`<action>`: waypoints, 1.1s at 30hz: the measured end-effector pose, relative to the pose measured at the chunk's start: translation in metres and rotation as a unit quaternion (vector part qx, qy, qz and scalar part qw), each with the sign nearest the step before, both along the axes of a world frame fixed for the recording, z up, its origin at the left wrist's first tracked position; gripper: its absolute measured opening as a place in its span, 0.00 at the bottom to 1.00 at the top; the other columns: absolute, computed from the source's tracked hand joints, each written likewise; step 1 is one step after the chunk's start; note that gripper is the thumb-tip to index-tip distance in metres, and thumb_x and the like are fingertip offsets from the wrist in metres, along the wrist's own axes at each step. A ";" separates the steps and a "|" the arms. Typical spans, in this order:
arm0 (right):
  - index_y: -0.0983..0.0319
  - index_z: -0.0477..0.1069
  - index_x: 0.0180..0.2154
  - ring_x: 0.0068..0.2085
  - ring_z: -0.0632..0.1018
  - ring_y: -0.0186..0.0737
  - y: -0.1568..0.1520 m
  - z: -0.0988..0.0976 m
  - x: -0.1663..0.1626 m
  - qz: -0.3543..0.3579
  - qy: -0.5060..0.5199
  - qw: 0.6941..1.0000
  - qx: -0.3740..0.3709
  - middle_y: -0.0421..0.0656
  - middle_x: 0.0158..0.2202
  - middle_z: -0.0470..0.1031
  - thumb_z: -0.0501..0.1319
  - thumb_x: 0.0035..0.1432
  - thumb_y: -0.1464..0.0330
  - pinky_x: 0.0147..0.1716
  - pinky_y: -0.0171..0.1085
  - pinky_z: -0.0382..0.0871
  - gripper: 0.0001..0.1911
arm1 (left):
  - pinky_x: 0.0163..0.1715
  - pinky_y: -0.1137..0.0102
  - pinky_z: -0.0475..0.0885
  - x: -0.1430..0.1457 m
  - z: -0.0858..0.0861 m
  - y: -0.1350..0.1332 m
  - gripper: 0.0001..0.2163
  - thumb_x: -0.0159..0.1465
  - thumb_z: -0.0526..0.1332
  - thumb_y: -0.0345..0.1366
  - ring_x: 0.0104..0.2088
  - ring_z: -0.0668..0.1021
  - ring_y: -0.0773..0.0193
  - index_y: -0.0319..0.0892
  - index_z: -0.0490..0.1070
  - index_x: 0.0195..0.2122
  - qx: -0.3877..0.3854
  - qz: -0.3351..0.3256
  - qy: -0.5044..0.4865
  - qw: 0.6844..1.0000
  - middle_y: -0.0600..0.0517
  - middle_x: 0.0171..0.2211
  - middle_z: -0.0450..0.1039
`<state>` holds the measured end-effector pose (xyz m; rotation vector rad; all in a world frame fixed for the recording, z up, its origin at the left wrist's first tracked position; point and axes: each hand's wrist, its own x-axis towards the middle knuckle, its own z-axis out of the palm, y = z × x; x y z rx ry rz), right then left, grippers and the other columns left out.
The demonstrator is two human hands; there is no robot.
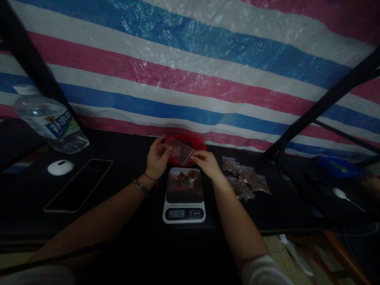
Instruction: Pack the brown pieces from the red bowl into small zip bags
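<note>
A small clear zip bag [181,152] is stretched between my two hands, with no contents visible in it. My left hand [158,157] pinches its left end, and my right hand [205,161] grips the right end near the zip edge. Behind the bag lies a red plastic bag [190,139], partly covered by it. Just below my hands sits a white kitchen scale [184,213] with a lit display. On its metal plate are a pile of small brownish pieces [180,179] and a little white cup [192,176] holding more of them.
Several filled zip bags [246,178] lie right of the scale. To the left are a phone [79,186], a white mouse [60,168] and a large water bottle [50,118]. A white spoon [341,194] and a blue item [338,167] lie far right, beyond a black frame bar [320,103].
</note>
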<state>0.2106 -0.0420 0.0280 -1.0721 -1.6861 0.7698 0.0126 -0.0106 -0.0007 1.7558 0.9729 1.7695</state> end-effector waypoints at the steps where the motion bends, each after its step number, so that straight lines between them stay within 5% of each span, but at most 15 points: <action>1: 0.61 0.76 0.30 0.31 0.77 0.38 -0.001 0.000 0.000 0.008 -0.004 1.000 -0.005 0.41 0.29 0.78 0.63 0.51 0.62 0.34 0.35 0.69 0.09 | 0.33 0.69 0.74 0.000 -0.001 0.000 0.23 0.65 0.55 0.43 0.32 0.77 0.65 0.42 0.54 0.59 -0.003 0.003 0.005 1.000 0.50 0.32 0.73; 5: 0.62 0.74 0.28 0.29 0.75 0.36 0.000 -0.004 -0.003 0.016 0.003 1.000 -0.001 0.40 0.27 0.76 0.62 0.52 0.63 0.31 0.34 0.67 0.09 | 0.40 0.65 0.74 0.000 -0.003 0.001 0.21 0.65 0.54 0.42 0.38 0.77 0.62 0.41 0.57 0.58 0.009 0.043 0.055 0.998 0.46 0.40 0.73; 9: 0.62 0.71 0.27 0.29 0.74 0.35 0.002 -0.009 -0.006 -0.061 0.019 0.997 0.033 0.40 0.26 0.74 0.60 0.54 0.61 0.31 0.33 0.67 0.11 | 0.51 0.58 0.68 -0.003 0.003 -0.006 0.17 0.63 0.58 0.38 0.51 0.72 0.56 0.39 0.66 0.52 0.083 0.106 0.153 0.979 0.42 0.50 0.70; 14: 0.62 0.72 0.28 0.29 0.74 0.36 -0.002 -0.011 -0.011 -0.098 -0.014 0.992 0.073 0.41 0.27 0.74 0.61 0.54 0.63 0.31 0.34 0.67 0.09 | 0.44 0.65 0.72 0.003 0.012 -0.019 0.08 0.62 0.59 0.36 0.40 0.77 0.62 0.41 0.74 0.40 0.142 -0.027 0.242 0.959 0.48 0.37 0.77; 26: 0.60 0.73 0.31 0.35 0.75 0.39 -0.012 -0.005 -0.019 -0.044 -0.120 0.984 0.128 0.42 0.31 0.76 0.59 0.58 0.67 0.36 0.36 0.67 0.06 | 0.29 0.73 0.72 0.001 0.007 -0.018 0.09 0.61 0.60 0.37 0.29 0.79 0.65 0.40 0.78 0.37 0.022 -0.128 0.198 0.972 0.49 0.31 0.79; 29: 0.60 0.72 0.31 0.36 0.75 0.39 -0.014 -0.003 -0.020 -0.041 -0.141 0.979 0.143 0.42 0.33 0.76 0.58 0.57 0.69 0.37 0.37 0.67 0.05 | 0.28 0.73 0.71 0.001 0.008 -0.018 0.08 0.61 0.60 0.36 0.28 0.78 0.66 0.40 0.78 0.33 0.010 -0.105 0.206 0.973 0.50 0.29 0.78; 33: 0.60 0.69 0.27 0.33 0.73 0.38 -0.018 -0.001 -0.024 -0.093 -0.172 0.965 0.178 0.41 0.27 0.72 0.57 0.55 0.72 0.34 0.36 0.65 0.05 | 0.28 0.73 0.69 0.000 0.010 -0.016 0.07 0.59 0.61 0.36 0.27 0.76 0.67 0.40 0.75 0.27 0.008 0.011 0.192 0.981 0.52 0.26 0.76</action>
